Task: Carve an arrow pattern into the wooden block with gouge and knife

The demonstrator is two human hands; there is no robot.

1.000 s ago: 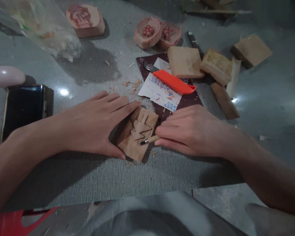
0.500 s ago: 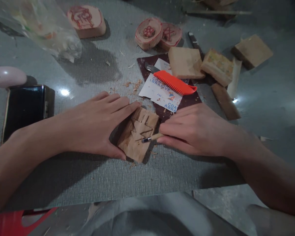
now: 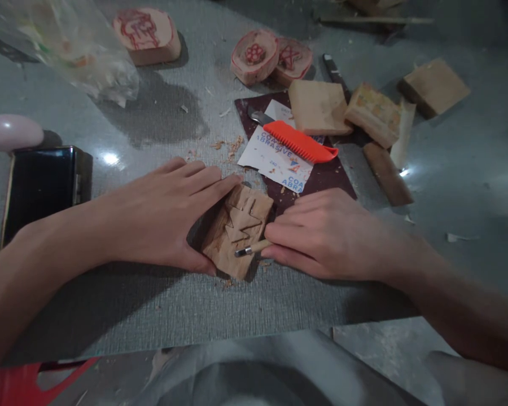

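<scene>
My right hand [image 3: 322, 234] is curled tightly around a slim carving tool with a pale wooden handle, metal collar and dark tip [image 3: 254, 248], thumb and forefinger pinching it low near the collar. The other right fingers fold in beneath; how hard they press I cannot tell. My left hand [image 3: 165, 217] is spread wide, thumb and forefinger far apart, grasping the left side of a light brown rectangular wooden block [image 3: 237, 228]: thumb at its near left edge, forefinger at its far left corner.

The tip lies over the near part of the block, just below a carved zigzag-edged shape, and points left. That worries me: should I push too hard or meet slick grain, it could skid across towards my left thumb. The block's right side has no finger on it, so a sideways shove might twist it, and a wandering tip could chip the zigzag edge.

Farther out, curled tan shavings [image 3: 234, 148] lie on the grey textured table [image 3: 186, 316] beyond my forefinger. A cutter with a ribbed orange handle [image 3: 300, 142] rests on white-backed, blue-lettered abrasive paper [image 3: 275, 158], far and slightly right; my right knuckles could knock it if my arm swings outward.
</scene>
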